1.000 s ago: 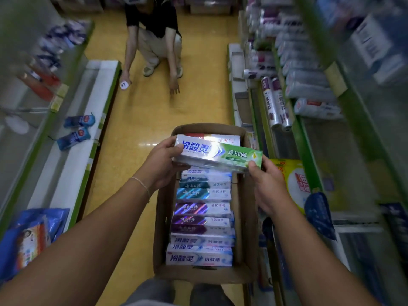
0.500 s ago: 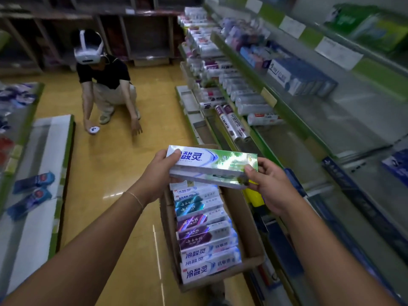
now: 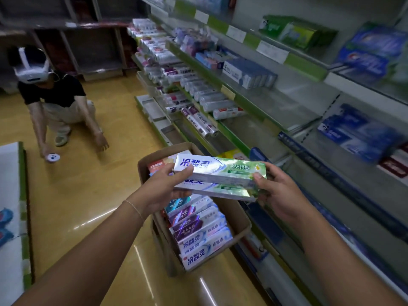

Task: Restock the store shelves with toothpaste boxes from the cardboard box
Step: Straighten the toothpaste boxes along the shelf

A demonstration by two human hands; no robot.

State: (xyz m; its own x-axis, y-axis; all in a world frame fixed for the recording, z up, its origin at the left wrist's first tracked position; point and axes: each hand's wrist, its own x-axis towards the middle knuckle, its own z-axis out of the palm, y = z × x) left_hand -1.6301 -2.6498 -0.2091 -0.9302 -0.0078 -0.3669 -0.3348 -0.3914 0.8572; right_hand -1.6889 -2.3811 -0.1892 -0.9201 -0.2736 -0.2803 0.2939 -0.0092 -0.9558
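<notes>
Two stacked white-and-green toothpaste boxes point(image 3: 220, 173) are held level above the cardboard box point(image 3: 240, 217). My left hand point(image 3: 163, 186) grips their left end, my right hand point(image 3: 276, 191) grips their right end. The cardboard box stands on the yellow floor below, with several toothpaste boxes point(image 3: 198, 230) lying in a row inside it. To the right rise the store shelves point(image 3: 249, 102) with green edges. They carry rows of toothpaste boxes further back and have bare stretches close to my hands.
A person point(image 3: 55, 100) wearing a white headset crouches on the floor at the left, holding a white controller point(image 3: 51, 157). A low white shelf point(image 3: 11, 195) runs along the left edge. Blue boxes point(image 3: 357, 131) lie on the near right shelves.
Both hands have lifted the two boxes up out of the cardboard box. My view has swung up and to the right, toward the shelves.
</notes>
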